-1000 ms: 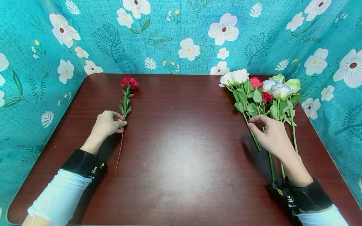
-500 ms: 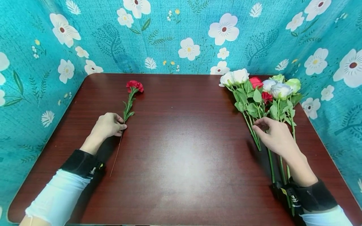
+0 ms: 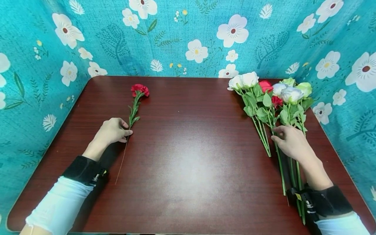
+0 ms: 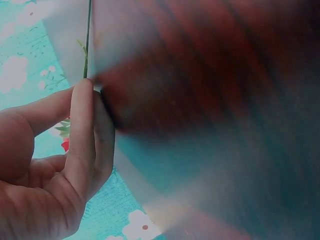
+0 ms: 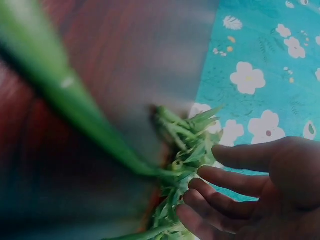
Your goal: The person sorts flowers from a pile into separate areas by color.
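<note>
In the head view, my left hand (image 3: 113, 130) pinches the thin stem of a red carnation (image 3: 139, 90) just below its lowest leaves. The carnation lies toward the back left of the table, its bloom pointing away from me. In the left wrist view, the stem (image 4: 87, 50) runs out from the fingertips. My right hand (image 3: 290, 140) hovers over the flower stems on the right, thumb and fingers apart. The right wrist view shows a thick green stem (image 5: 85, 110) passing in front of the fingertips, with leaves (image 5: 192, 150) behind them.
Along the right side of the dark wooden table (image 3: 191, 147) lie several artificial flowers: white roses (image 3: 249, 79), a red rose (image 3: 265, 86), a smaller red bloom (image 3: 277, 101), pale blue-white blooms (image 3: 291, 94) and a greenish one (image 3: 305, 88). A turquoise floral cloth (image 3: 164, 36) surrounds the table.
The carnation's bloom has swung right and its stem's tail left, within the left hand's pinch. My right hand has slid to the right over the stems, away from the leftmost ones.
</note>
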`<control>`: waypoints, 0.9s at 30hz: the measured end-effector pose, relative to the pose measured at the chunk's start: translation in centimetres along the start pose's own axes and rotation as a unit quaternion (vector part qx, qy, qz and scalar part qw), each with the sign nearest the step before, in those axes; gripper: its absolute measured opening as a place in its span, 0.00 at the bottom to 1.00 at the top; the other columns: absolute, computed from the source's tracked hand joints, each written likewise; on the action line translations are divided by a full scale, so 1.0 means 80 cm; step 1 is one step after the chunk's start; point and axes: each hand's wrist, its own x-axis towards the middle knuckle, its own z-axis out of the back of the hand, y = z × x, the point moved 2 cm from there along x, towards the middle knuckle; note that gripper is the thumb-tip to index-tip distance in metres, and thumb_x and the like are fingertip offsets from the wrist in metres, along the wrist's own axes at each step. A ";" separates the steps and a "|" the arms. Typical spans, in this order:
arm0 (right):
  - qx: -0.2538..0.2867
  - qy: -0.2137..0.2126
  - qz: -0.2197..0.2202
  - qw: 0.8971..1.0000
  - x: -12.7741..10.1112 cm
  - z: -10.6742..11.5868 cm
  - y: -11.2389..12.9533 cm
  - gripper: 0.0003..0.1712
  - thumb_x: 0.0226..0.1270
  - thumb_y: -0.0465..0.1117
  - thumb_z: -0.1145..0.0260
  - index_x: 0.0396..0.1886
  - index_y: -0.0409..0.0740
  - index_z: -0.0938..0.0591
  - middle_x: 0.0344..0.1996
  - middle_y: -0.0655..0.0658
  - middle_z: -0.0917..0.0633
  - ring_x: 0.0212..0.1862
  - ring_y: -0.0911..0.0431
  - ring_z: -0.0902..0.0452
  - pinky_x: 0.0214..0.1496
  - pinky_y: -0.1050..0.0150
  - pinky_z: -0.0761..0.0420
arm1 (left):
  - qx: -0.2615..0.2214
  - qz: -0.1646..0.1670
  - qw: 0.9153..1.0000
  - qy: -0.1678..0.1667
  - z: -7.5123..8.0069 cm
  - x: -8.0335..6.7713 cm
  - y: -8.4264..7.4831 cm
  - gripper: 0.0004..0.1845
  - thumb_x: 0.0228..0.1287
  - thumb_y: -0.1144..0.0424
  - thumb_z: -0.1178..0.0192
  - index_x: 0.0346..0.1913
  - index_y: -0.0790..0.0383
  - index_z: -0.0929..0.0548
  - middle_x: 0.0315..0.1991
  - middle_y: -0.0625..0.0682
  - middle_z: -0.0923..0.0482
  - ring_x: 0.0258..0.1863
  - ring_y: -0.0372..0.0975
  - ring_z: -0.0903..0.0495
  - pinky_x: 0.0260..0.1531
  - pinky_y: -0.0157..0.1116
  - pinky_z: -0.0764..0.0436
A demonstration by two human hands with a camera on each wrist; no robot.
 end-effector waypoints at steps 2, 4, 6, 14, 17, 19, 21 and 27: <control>0.000 0.002 -0.002 1.000 0.001 -0.001 -0.005 0.18 0.73 0.35 0.36 0.55 0.24 0.19 0.41 0.27 0.16 0.42 0.34 0.20 0.40 0.38 0.24 | 0.004 -0.003 1.000 0.000 0.000 -0.001 -0.001 0.22 0.72 0.59 0.34 0.55 0.75 0.26 0.35 0.61 0.15 0.29 0.43 0.11 0.47 0.53 0.16; 0.001 0.002 -0.007 1.000 0.001 -0.001 -0.010 0.18 0.73 0.34 0.37 0.55 0.24 0.19 0.40 0.29 0.15 0.41 0.36 0.19 0.39 0.40 0.23 | 0.005 -0.006 1.000 -0.001 0.000 -0.002 -0.002 0.23 0.72 0.58 0.35 0.55 0.75 0.26 0.35 0.62 0.15 0.30 0.44 0.11 0.46 0.53 0.16; 0.002 -0.001 -0.011 1.000 0.001 -0.001 -0.014 0.18 0.73 0.34 0.38 0.55 0.24 0.19 0.40 0.29 0.15 0.41 0.36 0.19 0.40 0.40 0.23 | 0.006 -0.010 1.000 0.000 0.000 -0.003 -0.002 0.23 0.73 0.57 0.35 0.55 0.75 0.26 0.36 0.63 0.16 0.30 0.44 0.11 0.45 0.51 0.15; -0.012 -0.039 -0.009 0.999 -0.004 0.007 -0.027 0.14 0.72 0.30 0.40 0.51 0.23 0.19 0.39 0.27 0.17 0.39 0.35 0.22 0.37 0.41 0.26 | 0.049 -0.029 0.998 -0.028 0.003 -0.007 -0.002 0.23 0.72 0.54 0.34 0.52 0.73 0.24 0.32 0.59 0.16 0.28 0.45 0.14 0.36 0.48 0.17; -0.016 -0.034 -0.023 0.999 -0.007 0.011 -0.031 0.16 0.72 0.29 0.43 0.54 0.22 0.22 0.44 0.23 0.20 0.42 0.32 0.23 0.37 0.41 0.25 | 0.075 -0.044 0.995 -0.058 0.005 -0.009 -0.004 0.24 0.71 0.52 0.34 0.51 0.72 0.23 0.31 0.58 0.18 0.30 0.48 0.20 0.33 0.47 0.23; -0.016 -0.028 -0.037 0.999 -0.009 0.013 -0.034 0.17 0.73 0.29 0.44 0.56 0.21 0.23 0.46 0.22 0.21 0.45 0.30 0.24 0.37 0.40 0.25 | 0.081 -0.057 0.992 -0.077 0.006 -0.009 -0.006 0.24 0.71 0.52 0.35 0.52 0.73 0.23 0.34 0.61 0.20 0.33 0.52 0.22 0.33 0.49 0.24; -0.019 -0.020 -0.049 0.998 -0.010 0.015 -0.037 0.18 0.73 0.30 0.44 0.57 0.21 0.24 0.47 0.21 0.21 0.46 0.29 0.24 0.39 0.38 0.25 | 0.080 -0.072 0.989 -0.097 0.006 -0.011 -0.010 0.24 0.71 0.53 0.35 0.52 0.73 0.23 0.38 0.64 0.20 0.37 0.55 0.23 0.36 0.52 0.24; -0.031 -0.007 -0.085 0.996 -0.016 0.020 -0.048 0.22 0.73 0.34 0.40 0.59 0.20 0.27 0.47 0.20 0.21 0.48 0.26 0.24 0.42 0.33 0.25 | 0.073 -0.123 0.976 -0.163 0.003 -0.019 -0.027 0.19 0.70 0.59 0.34 0.50 0.73 0.22 0.44 0.68 0.23 0.43 0.59 0.26 0.43 0.59 0.27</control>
